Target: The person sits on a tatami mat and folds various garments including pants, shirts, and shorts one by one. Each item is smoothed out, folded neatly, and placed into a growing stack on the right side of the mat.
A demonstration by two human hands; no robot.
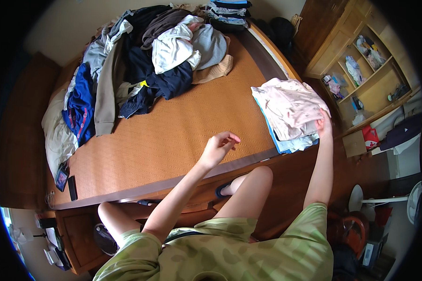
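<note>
My right hand (324,125) touches the right edge of a pale pink printed garment (290,102), which lies folded on top of a stack. Whether its fingers grip the cloth is not clear. Beneath the pink garment show pale and light blue folded clothes (295,144) at the front corner. My left hand (218,148) hovers over the woven bed mat (183,140), left of the stack, with loosely curled fingers and nothing in them. Farther back on the mat sprawls a heap of unfolded clothes, with a white garment (172,49), a grey garment (210,45) and a dark navy garment (172,80).
Another folded stack (230,14) stands at the bed's far corner. A lit phone (61,178) and a black device (72,188) lie at the near left. Right of the bed are a wooden cabinet with open shelves (372,77) and a white fan (415,202).
</note>
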